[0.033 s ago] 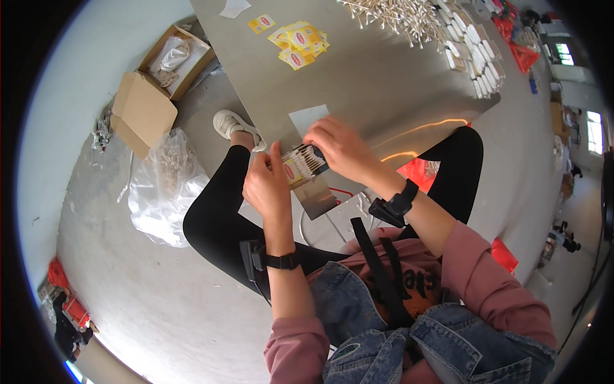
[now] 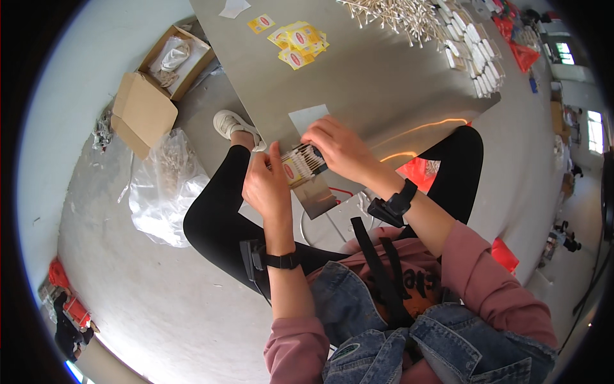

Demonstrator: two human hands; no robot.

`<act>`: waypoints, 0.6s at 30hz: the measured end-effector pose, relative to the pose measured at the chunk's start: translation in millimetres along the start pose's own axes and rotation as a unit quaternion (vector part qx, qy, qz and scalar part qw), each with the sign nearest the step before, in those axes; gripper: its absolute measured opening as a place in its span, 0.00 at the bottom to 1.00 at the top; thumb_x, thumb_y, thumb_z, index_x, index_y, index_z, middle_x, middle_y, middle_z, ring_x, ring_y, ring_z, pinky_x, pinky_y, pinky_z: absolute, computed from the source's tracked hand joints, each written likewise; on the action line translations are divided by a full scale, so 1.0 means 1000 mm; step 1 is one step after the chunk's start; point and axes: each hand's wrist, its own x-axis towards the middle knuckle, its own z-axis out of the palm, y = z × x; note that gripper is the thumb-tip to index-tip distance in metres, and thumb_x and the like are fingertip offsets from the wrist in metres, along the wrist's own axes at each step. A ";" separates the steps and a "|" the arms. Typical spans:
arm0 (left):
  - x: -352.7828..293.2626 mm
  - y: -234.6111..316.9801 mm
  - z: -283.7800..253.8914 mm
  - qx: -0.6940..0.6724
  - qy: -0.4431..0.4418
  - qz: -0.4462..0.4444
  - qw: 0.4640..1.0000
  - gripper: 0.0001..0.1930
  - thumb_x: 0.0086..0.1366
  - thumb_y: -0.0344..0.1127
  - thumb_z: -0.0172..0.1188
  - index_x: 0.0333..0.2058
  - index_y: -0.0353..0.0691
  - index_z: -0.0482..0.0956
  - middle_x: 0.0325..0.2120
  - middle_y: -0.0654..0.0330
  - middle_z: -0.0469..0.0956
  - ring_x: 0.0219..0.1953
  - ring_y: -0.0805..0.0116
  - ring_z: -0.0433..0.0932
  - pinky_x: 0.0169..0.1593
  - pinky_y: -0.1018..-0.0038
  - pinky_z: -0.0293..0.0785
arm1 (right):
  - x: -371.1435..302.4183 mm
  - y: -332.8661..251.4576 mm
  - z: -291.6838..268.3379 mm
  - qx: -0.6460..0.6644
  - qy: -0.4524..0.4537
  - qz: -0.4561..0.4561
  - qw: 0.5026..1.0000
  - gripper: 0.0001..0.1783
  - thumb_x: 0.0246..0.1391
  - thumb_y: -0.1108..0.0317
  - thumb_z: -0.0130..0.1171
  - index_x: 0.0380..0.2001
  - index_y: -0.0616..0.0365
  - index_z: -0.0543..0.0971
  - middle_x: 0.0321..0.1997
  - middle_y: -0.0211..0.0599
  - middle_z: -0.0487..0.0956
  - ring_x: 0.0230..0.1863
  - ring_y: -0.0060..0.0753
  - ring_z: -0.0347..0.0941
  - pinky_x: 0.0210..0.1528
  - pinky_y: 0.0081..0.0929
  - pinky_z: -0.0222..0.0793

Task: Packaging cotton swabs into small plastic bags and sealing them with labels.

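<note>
Between my hands, just over the near corner of the table, is a small pack of cotton swabs (image 2: pixel 312 160) with a yellow label card (image 2: pixel 289 171). The swab tips lie side by side in a row. My left hand (image 2: pixel 265 185) is closed on the pack's left end, its thumb pointing up. Bent over the right end, the fingers of my right hand (image 2: pixel 336 146) are closed on a dark part of the pack, and they partly hide it. A white sheet of paper (image 2: pixel 307 118) lies on the table just beyond my hands.
Yellow label cards (image 2: pixel 299 40) are heaped on the metal table (image 2: pixel 358 77). Loose cotton swabs (image 2: pixel 400 19) and stacked white swab bundles (image 2: pixel 476 54) fill its far right. At left on the floor are an opened cardboard box (image 2: pixel 144 112) and a clear plastic bag (image 2: pixel 166 205).
My right fingers have shifted very slightly left over the end of the pack. My left hand stays where it was.
</note>
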 end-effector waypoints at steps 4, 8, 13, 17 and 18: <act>-0.016 0.008 -0.014 0.057 0.125 0.140 0.981 0.16 0.64 0.45 0.62 0.42 0.38 0.79 0.41 0.55 0.81 0.45 0.55 0.79 0.48 0.57 0.70 | -0.006 -0.006 -0.001 0.068 0.064 0.069 0.993 0.07 0.54 0.81 0.58 0.36 0.58 0.76 0.37 0.38 0.77 0.39 0.45 0.73 0.41 0.36 0.70; -0.055 0.016 -0.014 0.116 -0.032 0.264 0.957 0.35 0.64 0.47 0.60 0.63 0.32 0.62 0.65 0.50 0.62 0.69 0.52 0.57 0.69 0.53 0.51 | -0.019 -0.009 -0.002 0.067 0.102 0.080 0.989 0.08 0.54 0.80 0.58 0.37 0.58 0.77 0.36 0.38 0.78 0.39 0.44 0.74 0.40 0.34 0.70; -0.066 0.009 -0.003 0.166 -0.088 0.282 0.941 0.45 0.63 0.57 0.58 0.67 0.29 0.54 0.69 0.43 0.51 0.73 0.47 0.47 0.71 0.51 0.46 | -0.020 -0.015 0.007 0.091 0.119 0.098 0.984 0.08 0.54 0.79 0.59 0.37 0.58 0.76 0.35 0.37 0.78 0.37 0.43 0.74 0.39 0.35 0.70; -0.067 0.007 0.001 0.187 -0.088 0.289 0.935 0.46 0.63 0.60 0.56 0.67 0.28 0.54 0.70 0.42 0.50 0.73 0.46 0.46 0.71 0.51 0.45 | -0.018 -0.018 0.006 0.077 0.105 0.106 0.986 0.07 0.54 0.79 0.58 0.36 0.58 0.75 0.35 0.37 0.78 0.37 0.43 0.74 0.39 0.35 0.70; -0.067 0.008 0.001 0.190 -0.087 0.290 0.934 0.47 0.63 0.60 0.56 0.67 0.28 0.54 0.70 0.42 0.50 0.73 0.46 0.46 0.71 0.51 0.45 | -0.018 -0.018 0.005 0.077 0.107 0.108 0.985 0.07 0.54 0.79 0.58 0.36 0.58 0.75 0.35 0.37 0.78 0.37 0.43 0.74 0.39 0.35 0.70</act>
